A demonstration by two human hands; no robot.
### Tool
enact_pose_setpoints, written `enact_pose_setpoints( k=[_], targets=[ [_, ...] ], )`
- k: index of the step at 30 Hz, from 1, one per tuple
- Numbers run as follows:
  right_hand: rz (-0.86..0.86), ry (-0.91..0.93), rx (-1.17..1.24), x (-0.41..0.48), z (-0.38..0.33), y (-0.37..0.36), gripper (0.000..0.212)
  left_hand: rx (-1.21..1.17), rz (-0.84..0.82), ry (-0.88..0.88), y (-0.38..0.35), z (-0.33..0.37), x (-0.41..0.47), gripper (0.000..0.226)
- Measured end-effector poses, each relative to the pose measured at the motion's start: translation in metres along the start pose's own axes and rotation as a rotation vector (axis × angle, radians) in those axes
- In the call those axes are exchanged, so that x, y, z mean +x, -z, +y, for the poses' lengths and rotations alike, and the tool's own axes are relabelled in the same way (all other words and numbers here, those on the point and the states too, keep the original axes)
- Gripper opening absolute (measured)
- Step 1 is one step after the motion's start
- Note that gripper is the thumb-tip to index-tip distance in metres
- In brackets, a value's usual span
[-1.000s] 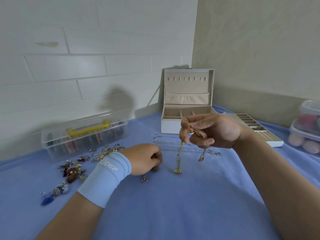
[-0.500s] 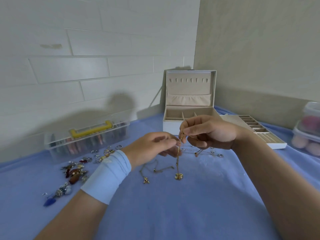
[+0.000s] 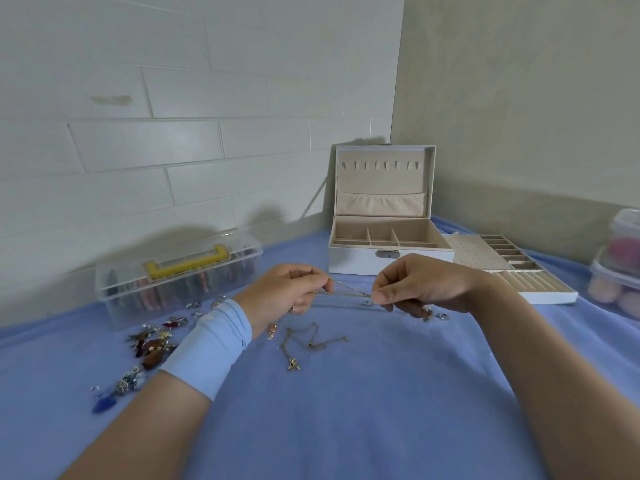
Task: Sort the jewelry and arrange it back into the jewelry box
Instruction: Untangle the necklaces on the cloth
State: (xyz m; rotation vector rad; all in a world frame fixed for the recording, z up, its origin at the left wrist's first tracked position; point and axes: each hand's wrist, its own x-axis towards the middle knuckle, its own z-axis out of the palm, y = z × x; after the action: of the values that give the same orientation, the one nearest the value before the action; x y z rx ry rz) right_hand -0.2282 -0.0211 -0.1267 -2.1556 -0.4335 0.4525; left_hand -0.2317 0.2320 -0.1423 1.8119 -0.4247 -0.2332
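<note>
Gold chain (image 3: pixel 349 292) is pinched at two points: left hand (image 3: pixel 287 292) and right hand (image 3: pixel 422 285) each close thumb and fingertips on it. Its long axis runs nearly level, left to right, above the blue cloth (image 3: pixel 346 417). Directly beyond stands the open jewelry box (image 3: pixel 356 263); the right hand appears nearer.

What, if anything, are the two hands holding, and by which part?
A thin gold chain, stretched between them: the left hand pinches one side, the right hand the other.
</note>
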Motion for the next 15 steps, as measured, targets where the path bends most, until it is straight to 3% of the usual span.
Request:
enact_pose_setpoints(
  k=[7, 15],
  targets=[
    [-0.073, 0.082, 0.313, 0.005, 0.008, 0.0, 0.025, -0.063, 0.047, 0.036, 0.002, -0.008, 0.008, 0.026],
    [0.204, 0.163, 0.435, 0.017, 0.006, -0.005, 0.027, -0.049, 0.168, 0.069, 0.009, -0.013, 0.015, 0.023]
  ],
)
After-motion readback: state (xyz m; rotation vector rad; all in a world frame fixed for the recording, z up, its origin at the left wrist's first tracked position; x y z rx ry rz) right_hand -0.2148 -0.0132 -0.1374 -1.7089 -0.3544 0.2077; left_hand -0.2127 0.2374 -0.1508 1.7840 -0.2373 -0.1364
